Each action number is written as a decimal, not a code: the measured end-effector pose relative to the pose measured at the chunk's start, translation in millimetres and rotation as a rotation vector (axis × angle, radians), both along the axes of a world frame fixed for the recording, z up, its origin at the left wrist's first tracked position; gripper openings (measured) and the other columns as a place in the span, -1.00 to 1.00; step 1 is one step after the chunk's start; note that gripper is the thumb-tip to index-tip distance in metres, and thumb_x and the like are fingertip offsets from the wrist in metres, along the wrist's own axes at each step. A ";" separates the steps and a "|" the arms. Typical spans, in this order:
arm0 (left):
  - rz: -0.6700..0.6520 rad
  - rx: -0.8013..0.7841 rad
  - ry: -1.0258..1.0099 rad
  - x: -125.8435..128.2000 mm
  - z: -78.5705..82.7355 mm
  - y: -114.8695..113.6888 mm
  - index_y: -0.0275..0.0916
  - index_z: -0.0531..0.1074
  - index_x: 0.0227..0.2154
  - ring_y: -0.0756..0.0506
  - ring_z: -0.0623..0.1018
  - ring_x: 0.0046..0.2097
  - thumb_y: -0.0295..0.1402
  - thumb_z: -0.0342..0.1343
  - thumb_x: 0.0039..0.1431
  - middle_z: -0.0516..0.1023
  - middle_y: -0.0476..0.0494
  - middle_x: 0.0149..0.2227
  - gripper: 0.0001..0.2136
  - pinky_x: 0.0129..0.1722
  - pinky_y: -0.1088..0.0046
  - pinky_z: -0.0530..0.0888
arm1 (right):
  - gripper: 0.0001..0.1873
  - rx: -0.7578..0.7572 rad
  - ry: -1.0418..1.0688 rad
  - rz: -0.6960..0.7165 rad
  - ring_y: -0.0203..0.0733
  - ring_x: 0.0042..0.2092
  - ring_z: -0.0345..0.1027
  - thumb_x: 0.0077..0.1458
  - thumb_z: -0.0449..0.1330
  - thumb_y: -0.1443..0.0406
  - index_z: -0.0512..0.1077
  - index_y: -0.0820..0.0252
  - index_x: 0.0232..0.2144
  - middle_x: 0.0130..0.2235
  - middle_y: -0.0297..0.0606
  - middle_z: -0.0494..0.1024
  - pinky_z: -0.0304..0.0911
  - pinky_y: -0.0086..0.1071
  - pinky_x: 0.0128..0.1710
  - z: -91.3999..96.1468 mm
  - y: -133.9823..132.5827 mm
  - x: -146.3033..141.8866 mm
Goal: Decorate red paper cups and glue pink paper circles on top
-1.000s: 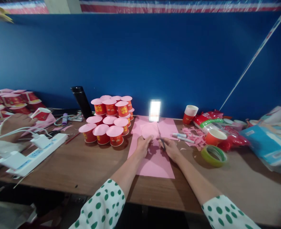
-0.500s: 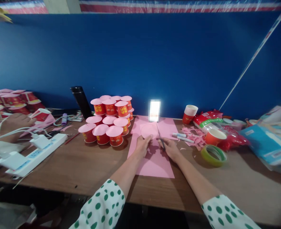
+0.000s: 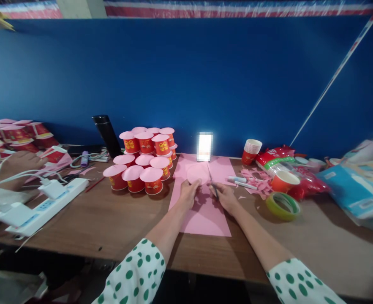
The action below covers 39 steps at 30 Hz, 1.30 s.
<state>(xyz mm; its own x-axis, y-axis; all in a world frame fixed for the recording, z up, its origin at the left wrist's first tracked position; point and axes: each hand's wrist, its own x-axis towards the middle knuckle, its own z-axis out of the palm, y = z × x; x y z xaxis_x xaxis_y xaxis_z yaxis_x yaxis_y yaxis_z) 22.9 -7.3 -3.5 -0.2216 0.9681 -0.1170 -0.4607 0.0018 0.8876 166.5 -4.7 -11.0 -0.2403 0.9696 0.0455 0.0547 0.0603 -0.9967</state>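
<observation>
Between thumb and fingers, my left hand (image 3: 190, 192) pinches the lower edge of a round piece of pink paper (image 3: 197, 171). A pair of dark scissors (image 3: 215, 188) is in my right hand (image 3: 226, 197), blades pointing away from me at the paper circle's right side. Whether the blades touch the circle I cannot tell. Both hands are above pink paper sheets (image 3: 202, 219) lying on the brown table. A bright phone screen (image 3: 204, 147), blurred out, stands upright behind the sheets.
Left of the sheets are stacked red paper cups with pink discs (image 3: 142, 174) and a black bottle (image 3: 106, 134). A power strip (image 3: 51, 207) lies near another person's hand (image 3: 31, 164). On the right are pink scraps (image 3: 259, 179), markers (image 3: 241, 181), a tape roll (image 3: 283, 206) and nested cups (image 3: 251, 151).
The whole view has shifted very slightly. Both hands, the paper circle and the scissors look almost the same as before.
</observation>
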 end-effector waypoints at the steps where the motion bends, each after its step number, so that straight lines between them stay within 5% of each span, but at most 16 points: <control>1: -0.001 -0.001 0.002 0.1 0.1 -0.2 -0.35 0.40 -0.52 0.09 0.35 -0.61 -0.33 0.29 -0.24 0.40 -0.01 -0.64 -0.76 -0.62 0.59 0.26 | -0.61 -0.001 0.001 0.002 -0.39 -0.69 0.21 -0.12 0.26 0.08 0.47 0.20 -0.26 -0.65 -0.48 0.34 0.16 -0.51 -0.74 0.0 0.0 0.0; 39: -0.066 -0.038 0.049 0.0 -0.9 -1.4 -0.34 0.39 -0.57 0.08 0.35 -0.63 -0.27 0.29 -0.22 0.41 -0.04 -0.65 -0.75 -0.68 0.59 0.21 | -0.60 0.020 0.015 -0.005 -0.38 -0.65 0.23 -0.12 0.26 0.11 0.44 0.19 -0.22 -0.59 -0.46 0.36 0.20 -0.50 -0.71 -3.2 2.4 0.0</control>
<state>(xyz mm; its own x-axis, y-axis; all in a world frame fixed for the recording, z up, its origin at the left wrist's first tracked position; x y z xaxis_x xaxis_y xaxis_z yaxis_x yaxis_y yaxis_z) 22.9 -8.6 -4.4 -0.1635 0.9759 -0.1443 -0.4144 0.0648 0.9078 166.5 -2.3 -14.2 -0.2348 0.9696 0.0688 0.0403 0.0805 -0.9959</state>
